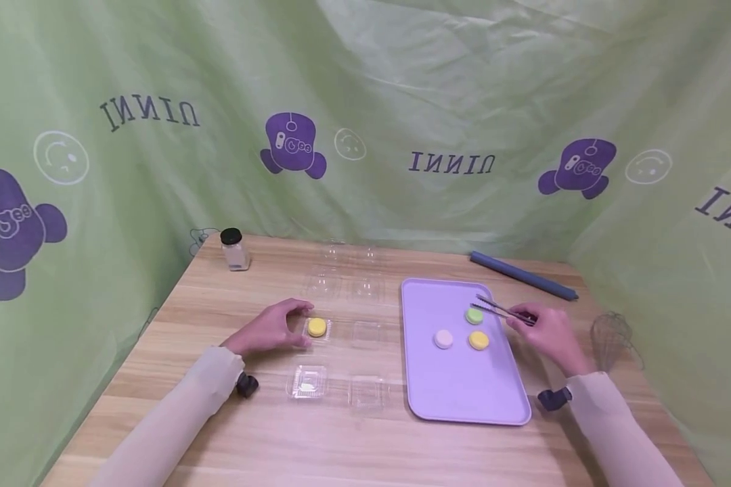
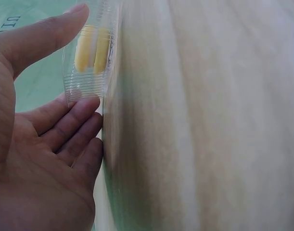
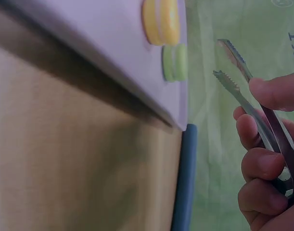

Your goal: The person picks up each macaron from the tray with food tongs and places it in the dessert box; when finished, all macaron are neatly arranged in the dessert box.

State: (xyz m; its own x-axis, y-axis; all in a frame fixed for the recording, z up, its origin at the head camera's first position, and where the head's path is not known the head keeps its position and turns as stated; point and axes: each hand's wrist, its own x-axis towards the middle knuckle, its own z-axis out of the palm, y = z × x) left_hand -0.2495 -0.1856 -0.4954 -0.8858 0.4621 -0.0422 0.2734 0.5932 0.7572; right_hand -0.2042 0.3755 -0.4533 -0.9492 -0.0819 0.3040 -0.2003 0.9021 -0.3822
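Observation:
My left hand [image 1: 272, 328] holds a small clear plastic box [image 2: 84, 89] between thumb and fingertips. One yellow macaron [image 1: 317, 327] sits inside that box. Over the right side of a purple tray [image 1: 451, 392], my right hand [image 1: 547, 333] grips metal tongs [image 3: 255, 108]. The tongs' toothed tips are parted, with nothing between them. They hover near a green macaron [image 1: 474, 316] on the tray, apart from it in the right wrist view. Also on the tray are a pink macaron [image 1: 443, 339] and a second yellow macaron [image 1: 478, 340].
More clear boxes, such as one nearer me [image 1: 309, 384], stand left of the tray, their domed lids [image 1: 324, 285] farther back. A black-capped jar [image 1: 235, 253] is at back left. A blue rod [image 1: 524, 276] lies behind the tray; a whisk [image 1: 610, 336] is at right.

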